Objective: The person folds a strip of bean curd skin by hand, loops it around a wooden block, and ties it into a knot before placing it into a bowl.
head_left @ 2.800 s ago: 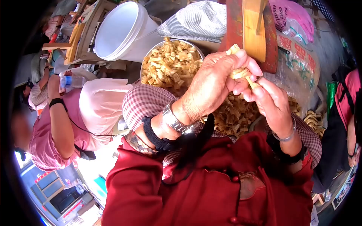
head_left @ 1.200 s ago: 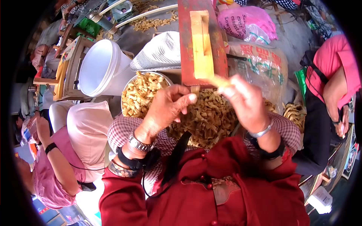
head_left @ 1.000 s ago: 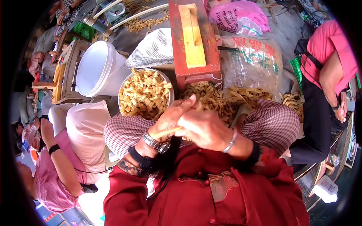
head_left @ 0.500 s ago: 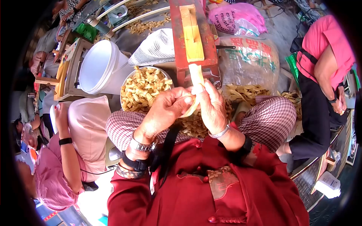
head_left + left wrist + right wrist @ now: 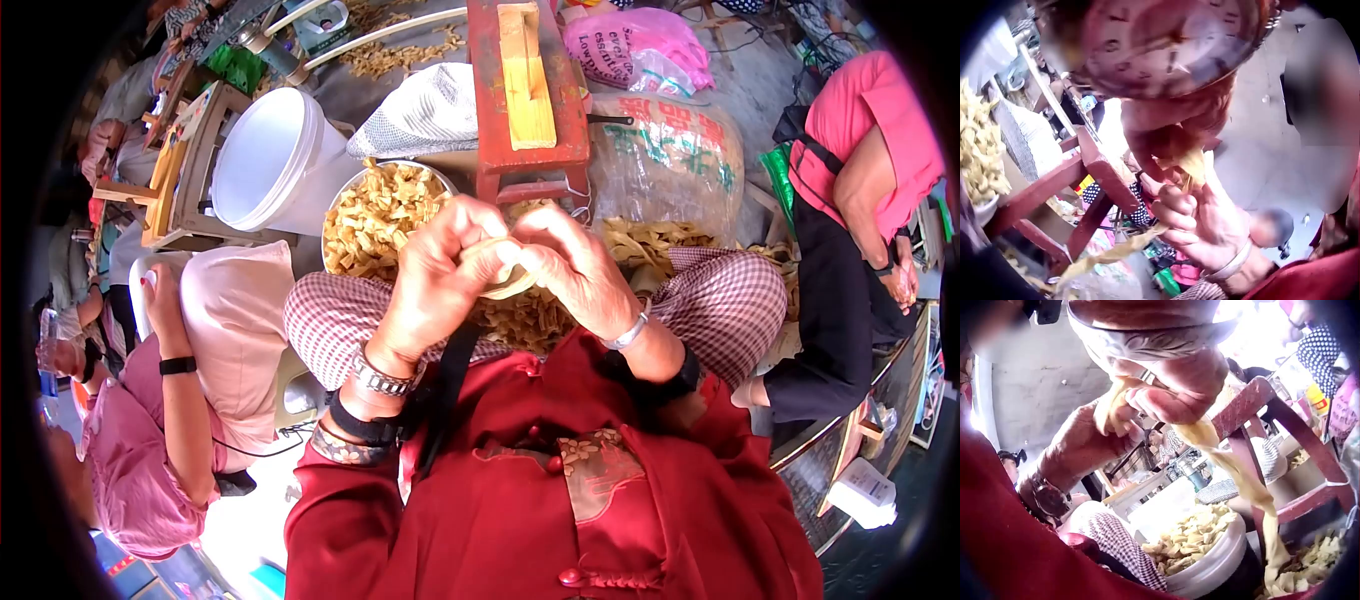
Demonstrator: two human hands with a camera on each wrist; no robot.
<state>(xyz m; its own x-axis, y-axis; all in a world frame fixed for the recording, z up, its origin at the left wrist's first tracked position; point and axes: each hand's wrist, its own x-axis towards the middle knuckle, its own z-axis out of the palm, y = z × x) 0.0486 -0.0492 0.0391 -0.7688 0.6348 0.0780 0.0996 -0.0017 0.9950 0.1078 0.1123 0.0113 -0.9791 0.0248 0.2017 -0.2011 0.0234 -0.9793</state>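
Observation:
In the head view my left hand (image 5: 440, 275), with a watch at its wrist, and my right hand (image 5: 585, 275), with a silver bracelet, meet in front of my chest. Between them they pinch a pale yellow, flat, dried-looking strip (image 5: 512, 284), bent into a curve. The right wrist view shows a long tail of the strip (image 5: 1254, 494) hanging from my right fingers, down toward a loose heap. That heap of similar strips (image 5: 525, 322) lies below my hands, between my knees. To the left, a round bowl (image 5: 326, 232) is piled with short knotted pieces (image 5: 385, 220).
A red bench (image 5: 575, 125) bearing a yellow wooden block (image 5: 527, 100) stands ahead. White bucket (image 5: 265, 160) and mesh sack (image 5: 420, 110) are left of it; a clear plastic sack (image 5: 665, 160) is right. People sit at both sides, one in pink (image 5: 870, 130).
A knotted piece held earlier is gone from my hands. The right hand swung out near the bench, then came back to the left. The strip, half a second ago pointing forward, now curves between both hands.

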